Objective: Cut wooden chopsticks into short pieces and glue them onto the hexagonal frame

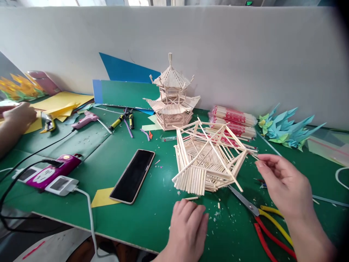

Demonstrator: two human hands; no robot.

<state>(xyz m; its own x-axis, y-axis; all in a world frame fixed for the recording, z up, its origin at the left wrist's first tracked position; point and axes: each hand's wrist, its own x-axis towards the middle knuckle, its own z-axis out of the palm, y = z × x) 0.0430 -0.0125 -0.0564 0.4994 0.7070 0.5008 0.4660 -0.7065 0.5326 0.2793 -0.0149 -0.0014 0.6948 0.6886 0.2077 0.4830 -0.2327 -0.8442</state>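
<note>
L hand [188, 227] down, stick frame [203, 162] just beyond fingers [185, 206]; R hand [286, 183] alongside

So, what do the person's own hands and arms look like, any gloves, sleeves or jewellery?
Both are bare. The left hand and right hand wear no gloves, and no ring, watch or bracelet shows. The right forearm is uncovered down to the picture's edge, no sleeve in view. Of the left arm only the wrist shows, also unsleeved.

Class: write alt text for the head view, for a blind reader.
A person's right hand pinches a thin stick beside a stick model on a green table; the left hand rests nearby. A stick pagoda stands behind, a phone to the left.
</note>
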